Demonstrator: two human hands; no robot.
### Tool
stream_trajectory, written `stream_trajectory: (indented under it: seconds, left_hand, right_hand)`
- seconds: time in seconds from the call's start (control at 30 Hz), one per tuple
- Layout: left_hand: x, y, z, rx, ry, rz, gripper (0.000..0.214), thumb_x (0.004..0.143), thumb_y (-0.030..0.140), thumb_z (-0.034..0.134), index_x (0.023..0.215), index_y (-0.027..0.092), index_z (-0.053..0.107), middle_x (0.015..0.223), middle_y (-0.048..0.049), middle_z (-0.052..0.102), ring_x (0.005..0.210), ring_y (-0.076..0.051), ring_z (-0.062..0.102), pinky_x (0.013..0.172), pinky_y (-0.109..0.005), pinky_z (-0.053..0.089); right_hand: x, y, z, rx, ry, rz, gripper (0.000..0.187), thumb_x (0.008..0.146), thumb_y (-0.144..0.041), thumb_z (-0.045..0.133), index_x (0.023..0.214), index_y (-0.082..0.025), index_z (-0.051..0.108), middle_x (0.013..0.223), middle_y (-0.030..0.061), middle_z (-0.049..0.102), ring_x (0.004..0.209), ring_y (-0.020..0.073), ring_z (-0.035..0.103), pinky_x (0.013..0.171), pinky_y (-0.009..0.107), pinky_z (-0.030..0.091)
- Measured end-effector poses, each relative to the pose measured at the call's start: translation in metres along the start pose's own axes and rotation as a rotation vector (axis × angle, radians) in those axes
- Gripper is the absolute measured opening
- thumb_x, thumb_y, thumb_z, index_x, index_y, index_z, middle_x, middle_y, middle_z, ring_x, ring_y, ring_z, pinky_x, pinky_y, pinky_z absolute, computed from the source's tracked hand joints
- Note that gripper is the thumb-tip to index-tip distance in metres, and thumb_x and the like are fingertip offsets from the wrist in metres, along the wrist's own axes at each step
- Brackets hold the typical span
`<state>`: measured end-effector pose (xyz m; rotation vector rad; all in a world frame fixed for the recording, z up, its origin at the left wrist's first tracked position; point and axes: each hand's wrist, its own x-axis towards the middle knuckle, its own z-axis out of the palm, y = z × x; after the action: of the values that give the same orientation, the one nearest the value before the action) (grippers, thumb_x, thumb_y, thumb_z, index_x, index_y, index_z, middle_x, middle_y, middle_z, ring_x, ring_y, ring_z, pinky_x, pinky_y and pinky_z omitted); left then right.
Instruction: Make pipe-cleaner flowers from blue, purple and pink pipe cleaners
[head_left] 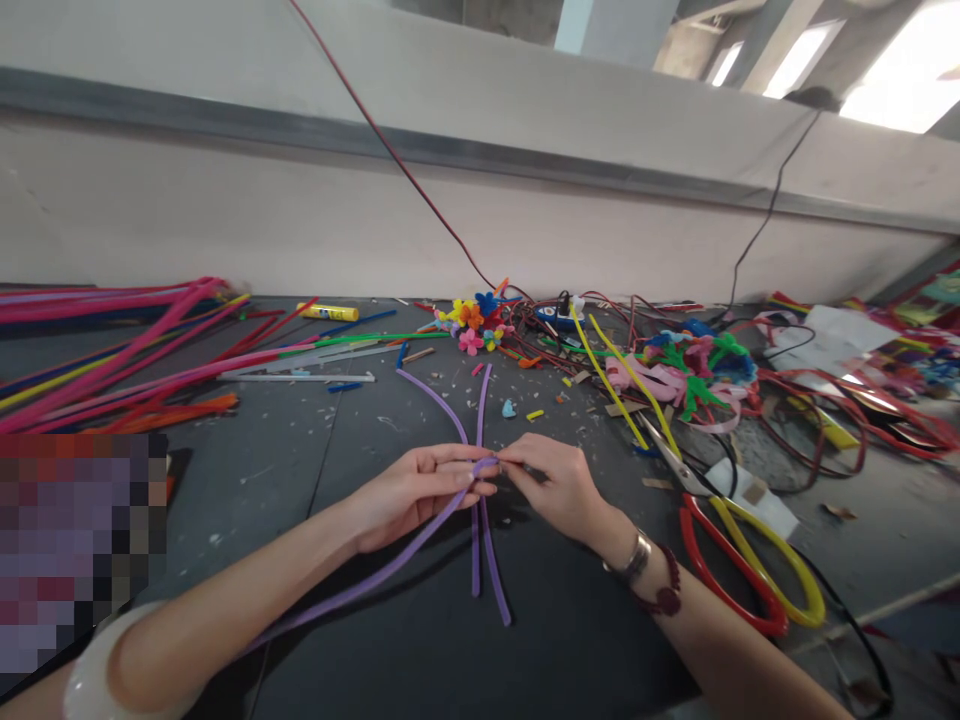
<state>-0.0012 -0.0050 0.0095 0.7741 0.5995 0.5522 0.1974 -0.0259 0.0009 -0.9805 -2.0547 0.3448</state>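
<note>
Dark worktop [360,430]; three purple pipe cleaners [477,545] are pinched by left hand [409,490] and right hand [555,485]; one pair of scissors [679,462] nearby.

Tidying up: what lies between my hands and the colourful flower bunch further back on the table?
Head view: free ends of the purple pipe cleaners, a blue scrap and a yellow scrap.

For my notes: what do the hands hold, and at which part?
The left hand and right hand pinch the purple pipe cleaners where they cross.

Hands two: left hand [409,495], right hand [559,487]; scissors [688,480] one; glue stick [328,312] one.
</note>
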Motion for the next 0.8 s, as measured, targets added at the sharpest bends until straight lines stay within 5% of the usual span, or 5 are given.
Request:
stream_trajectory:
  seconds: [0.2,0.37,0.57,0.8]
  left_hand:
    - [0.000,-0.002,0.000,0.137,-0.002,0.001,0.030,0.067,0.011,0.071,0.095,0.015,0.062,0.086,-0.0044,0.071,0.082,-0.013,0.065,0.073,-0.019,0.047]
    - [0.002,-0.005,0.000,0.372,0.064,0.142,0.021,0.061,0.013,0.074,0.079,0.013,0.064,0.062,0.0024,0.066,0.059,-0.007,0.059,0.062,-0.016,0.044]
    - [0.004,-0.005,0.002,0.496,0.138,0.259,0.016,0.058,0.015,0.075,0.070,0.013,0.066,0.065,0.0022,0.063,0.062,-0.008,0.055,0.061,-0.019,0.042]
    - [0.005,-0.003,0.000,0.528,0.211,0.235,0.012,0.060,0.019,0.074,0.067,0.014,0.066,0.061,0.0018,0.064,0.058,-0.009,0.055,0.058,-0.019,0.041]
  right_hand:
    - [0.000,-0.006,0.003,0.104,-0.046,0.088,0.012,0.081,-0.016,0.053,0.077,-0.016,0.064,0.071,0.0032,0.064,0.066,0.0112,0.058,0.063,0.021,0.044]
    - [-0.001,-0.012,0.006,0.147,-0.110,0.165,0.011,0.079,-0.018,0.055,0.075,-0.015,0.065,0.067,0.0020,0.064,0.061,0.0098,0.057,0.058,0.019,0.041]
    - [-0.002,-0.015,0.010,0.303,-0.171,0.333,0.014,0.079,-0.023,0.056,0.073,-0.015,0.066,0.063,0.0010,0.063,0.056,0.0089,0.054,0.052,0.018,0.040]
    - [0.001,-0.016,0.011,0.617,-0.250,0.574,0.019,0.078,-0.028,0.056,0.075,-0.012,0.066,0.058,0.0002,0.058,0.049,0.0071,0.048,0.049,0.019,0.040]
